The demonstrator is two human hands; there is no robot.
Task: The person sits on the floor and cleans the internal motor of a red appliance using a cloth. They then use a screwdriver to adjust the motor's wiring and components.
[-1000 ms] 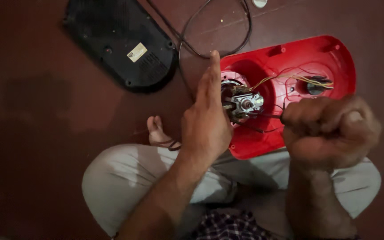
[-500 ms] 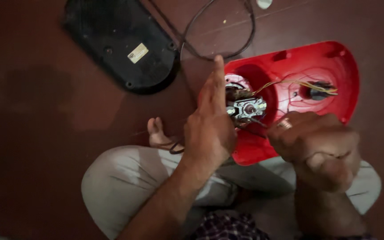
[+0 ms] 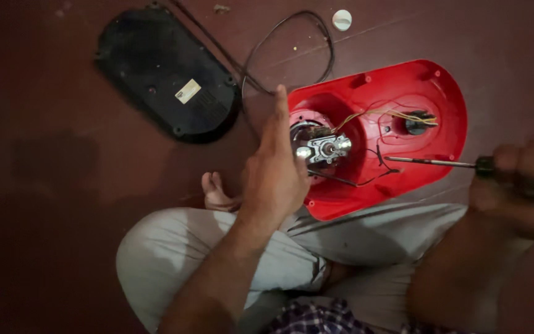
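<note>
- Left of the left hand [image 3: 276, 179] fingers [image 3: 277, 117], bare floor [image 3: 50, 185] lies open as far as the black cover [image 3: 165, 71].
- Beyond those fingertips, the cord [image 3: 292, 37] loops across the floor.
- Just right of them the motor [image 3: 322, 147] and loose wires [image 3: 384, 114] crowd the red shell [image 3: 446, 93].
- The screwdriver [image 3: 431, 162] held in the right hand [image 3: 523, 179] spans the shell's near right part.
- Below the fingers, the legs [image 3: 193, 253] block the way.
</note>
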